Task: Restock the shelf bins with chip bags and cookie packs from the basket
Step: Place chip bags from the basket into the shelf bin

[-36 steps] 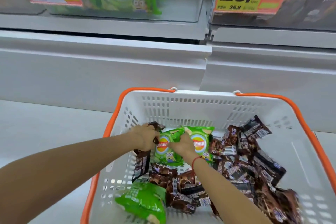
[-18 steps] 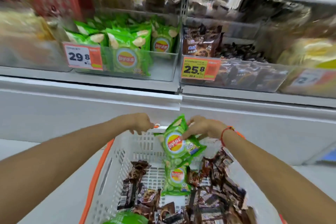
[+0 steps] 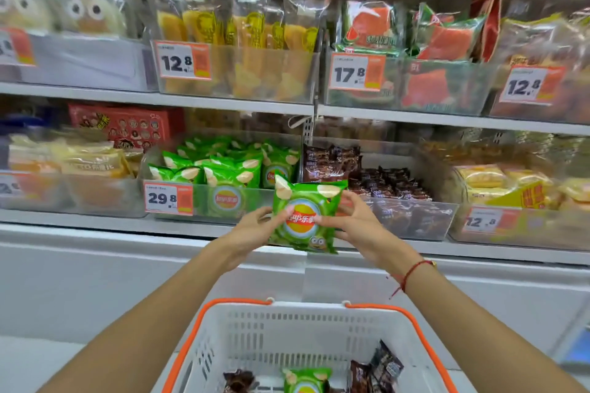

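My fingers [image 3: 281, 212] of the left hand [image 3: 252, 228] pinch the left edge of the green crinkly foil chip bag with a red and yellow logo [image 3: 305, 217], and my right hand [image 3: 357, 220] clamps its right edge, thumb on the front. I hold the bag upright in the air, in front of the clear plastic bin of green chip bags [image 3: 223, 182] with the 29.8 price tag, on the lower shelf. To the right of this bin is the clear bin of dark brown cookie packs [image 3: 392, 188].

I judge the step is carrying one bag to its bin; next I must lift it over the front wall and move it left and far.

Half a second ago only my right hand pinched this bag, low over the white plastic basket with orange handles [image 3: 306, 325]; now both hands hold it higher, nearer to the shelf.
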`<state>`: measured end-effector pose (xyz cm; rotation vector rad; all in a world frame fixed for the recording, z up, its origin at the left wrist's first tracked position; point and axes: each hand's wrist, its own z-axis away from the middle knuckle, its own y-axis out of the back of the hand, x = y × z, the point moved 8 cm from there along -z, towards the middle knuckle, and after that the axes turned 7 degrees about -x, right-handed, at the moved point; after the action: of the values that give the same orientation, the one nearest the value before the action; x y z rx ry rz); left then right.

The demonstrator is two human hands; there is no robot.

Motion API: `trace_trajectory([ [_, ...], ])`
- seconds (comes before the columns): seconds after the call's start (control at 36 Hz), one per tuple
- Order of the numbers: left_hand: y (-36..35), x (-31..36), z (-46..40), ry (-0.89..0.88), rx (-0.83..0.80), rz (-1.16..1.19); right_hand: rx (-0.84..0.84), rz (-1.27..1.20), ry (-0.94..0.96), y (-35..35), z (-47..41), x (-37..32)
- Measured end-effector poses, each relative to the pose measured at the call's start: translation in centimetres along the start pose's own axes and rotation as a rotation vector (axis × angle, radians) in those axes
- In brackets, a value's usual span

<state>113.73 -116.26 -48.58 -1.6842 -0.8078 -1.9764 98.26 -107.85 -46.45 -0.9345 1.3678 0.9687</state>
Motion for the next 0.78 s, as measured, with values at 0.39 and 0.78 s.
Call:
trace_trajectory([
  [0.39, 3.5, 6.3, 1.9, -0.258, 0.217, -0.364, 0.104, 1.175, 0.438, -4.0, 1.6, -8.1],
  [0.78, 9.3, 7.8, -2.6, -0.410, 0.346, -0.549, 0.273, 0.978, 0.541, -2.7, -1.1, -10.3],
])
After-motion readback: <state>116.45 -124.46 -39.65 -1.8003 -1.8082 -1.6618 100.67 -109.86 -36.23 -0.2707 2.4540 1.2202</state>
